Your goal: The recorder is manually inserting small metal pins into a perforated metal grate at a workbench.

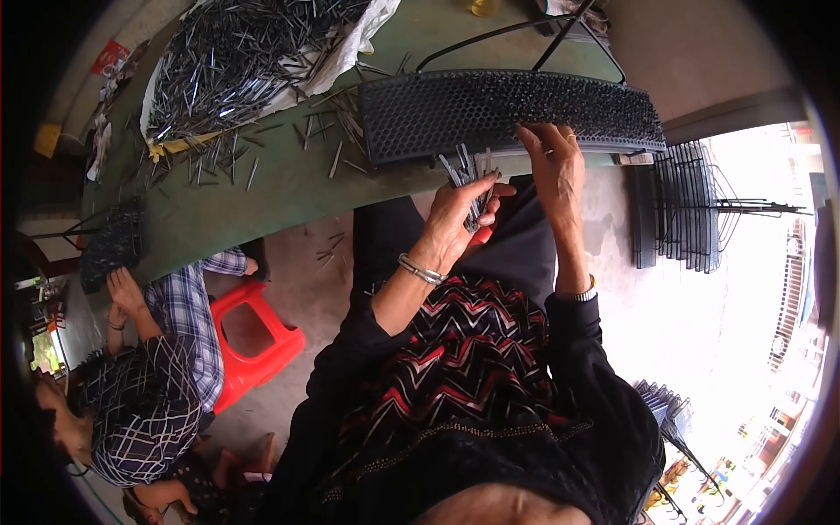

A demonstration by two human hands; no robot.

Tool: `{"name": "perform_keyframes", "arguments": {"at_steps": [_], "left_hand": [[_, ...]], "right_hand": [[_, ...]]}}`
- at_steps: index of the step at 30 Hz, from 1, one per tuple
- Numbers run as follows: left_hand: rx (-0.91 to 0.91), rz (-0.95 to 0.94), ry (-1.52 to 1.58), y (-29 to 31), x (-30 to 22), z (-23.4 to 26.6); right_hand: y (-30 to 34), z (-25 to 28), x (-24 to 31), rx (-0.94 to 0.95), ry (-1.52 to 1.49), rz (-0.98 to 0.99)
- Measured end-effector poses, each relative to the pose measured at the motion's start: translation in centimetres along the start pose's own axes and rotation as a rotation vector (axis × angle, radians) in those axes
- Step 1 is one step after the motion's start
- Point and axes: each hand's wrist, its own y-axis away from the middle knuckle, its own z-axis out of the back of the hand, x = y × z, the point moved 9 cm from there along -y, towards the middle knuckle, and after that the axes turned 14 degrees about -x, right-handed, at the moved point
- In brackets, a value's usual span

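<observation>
My left hand (pixel 451 223) is closed round a bundle of thin, short dark-grey strips (pixel 464 166), whose ends fan out above the fingers. Just in front lies a long, slightly curved black panel (pixel 437 109) full of small holes, with a thin metal frame (pixel 477 48) rising behind it. Dark strip ends crowd the panel's right part, while the left part shows bare holes. At the panel's near edge, right of its middle, my right hand (pixel 556 171) has thumb and fingers drawn together. Whatever sits between those fingertips is too small to make out.
A heap of strips (pixel 254 66) lies on a white sack at the table's far left, with loose ones scattered nearby. Left of me a co-worker (pixel 149 394) handles another dark panel (pixel 114 245). A red stool (pixel 254 341) stands between us. Stacked black racks (pixel 687 206) stand at right.
</observation>
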Motion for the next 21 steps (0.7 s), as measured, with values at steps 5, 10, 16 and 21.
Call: {"name": "perform_keyframes", "arguments": {"at_steps": [5, 10, 16, 21], "left_hand": [[-0.063, -0.099, -0.053, -0.1, 0.0, 0.6], [-0.051, -0.097, -0.138, 1.2, 1.1, 2.3], [-0.081, -0.160, -0.196, 2.0, 0.3, 2.1], [-0.137, -0.180, -0.222, 0.9, 0.1, 2.9]], "right_hand": [[3.6, -1.8, 0.7, 0.536, -0.368, -0.182], [7.2, -2.0, -0.7, 0.545, -0.624, -0.499], [6.8, -1.2, -2.8, 0.294, -0.568, -0.470], [4.8, 0.6, -2.9, -0.011, -0.487, -0.424]]}}
